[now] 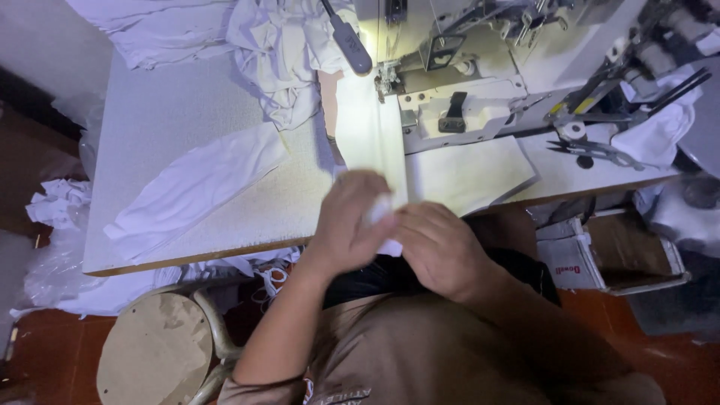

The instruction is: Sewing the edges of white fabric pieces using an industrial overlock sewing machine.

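- A round stool (pixel 155 352) with a worn brown seat is seen at the lower left of the frame, below the table edge.
- White scraps (pixel 56 206) are heaped on the floor at the far left.
- A long folded white cloth piece (pixel 196 186) is laid flat on the white table (pixel 165 105), left of centre, well apart from the hands.
- A crumpled pile of white cloth (pixel 281 52) is bunched at the upper middle, just beside the sewing machine (pixel 480 67).
- The left hand (pixel 351 217) is closed around a white strip of fabric (pixel 371 142) at the table's front edge; motion blur softens the fingers.
- The strip is stretched from the hands up to the machine's needle area.
- The right hand (pixel 439 247) is curled against the left, pinching the same strip's near end.
- Scissors (pixel 592 150) are laid on the table at the right, beside more white cloth.
- A cardboard box (pixel 615 259) is seen under the table at the right.
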